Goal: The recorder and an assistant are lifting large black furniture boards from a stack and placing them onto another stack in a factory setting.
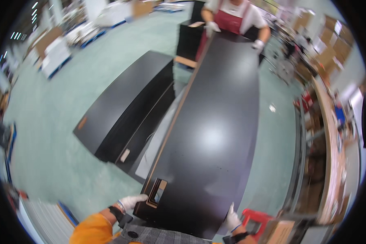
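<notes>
We see a long black panel (215, 134) held level above the green floor (49, 134), running from our near edge to a co-worker at its far end. Our left hand (133, 201), in a white glove, grips the panel's near left corner, fingers closed over the edge just beside a rectangular cut-out (157, 191) with a pale wood-coloured rim. Our right hand (232, 220), also gloved white, clasps the near right corner, fingers wrapped on the edge. The co-worker in a red apron (230, 20) holds the far end with two white-gloved hands (258, 44). Left of the panel, a stack of black boards (128, 105) lies on the floor. A red crate (256, 221) sits just beside our right hand; we cannot tell its contents.
</notes>
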The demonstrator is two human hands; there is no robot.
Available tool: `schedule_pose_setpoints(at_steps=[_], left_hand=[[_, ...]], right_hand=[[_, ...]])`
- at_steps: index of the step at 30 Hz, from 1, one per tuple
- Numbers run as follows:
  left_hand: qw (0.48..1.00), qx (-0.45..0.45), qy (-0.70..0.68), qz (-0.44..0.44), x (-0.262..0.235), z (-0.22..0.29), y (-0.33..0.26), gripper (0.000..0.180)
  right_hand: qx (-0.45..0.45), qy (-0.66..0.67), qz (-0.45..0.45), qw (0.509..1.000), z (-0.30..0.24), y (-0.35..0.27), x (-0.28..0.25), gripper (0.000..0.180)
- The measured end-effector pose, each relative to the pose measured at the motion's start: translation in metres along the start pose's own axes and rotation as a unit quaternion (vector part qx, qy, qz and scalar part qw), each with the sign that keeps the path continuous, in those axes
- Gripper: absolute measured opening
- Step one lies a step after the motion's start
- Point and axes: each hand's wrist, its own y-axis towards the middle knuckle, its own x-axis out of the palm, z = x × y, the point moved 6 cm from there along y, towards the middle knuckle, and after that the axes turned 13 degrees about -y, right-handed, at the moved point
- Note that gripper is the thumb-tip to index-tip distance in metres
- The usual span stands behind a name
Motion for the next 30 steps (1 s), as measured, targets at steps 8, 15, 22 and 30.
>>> schedule_pose_setpoints(at_steps=[8, 15, 22, 30], left_hand=[[0.977, 0.109, 0.173, 0.056, -0.006, 0.04, -0.066, 0.075], [0.971, 0.165, 0.165, -0.045, -0.132, 0.158, -0.159, 0.08], [0.975, 0.115, 0.19, 0.013, -0.247, 0.267, -0.228, 0.085], [0.97, 0.144, 0.183, 0.074, -0.387, 0.371, -0.245, 0.077]], right_hand=[[0.075, 0.785, 0.028, 0.614, -0.087, -0.016, -0.021, 0.077], [0.135, 0.703, 0.06, 0.695, -0.328, -0.12, -0.06, 0.098], [0.095, 0.755, 0.048, 0.648, -0.506, -0.121, -0.051, 0.092], [0.095, 0.758, 0.08, 0.64, -0.641, 0.011, -0.041, 0.089]])
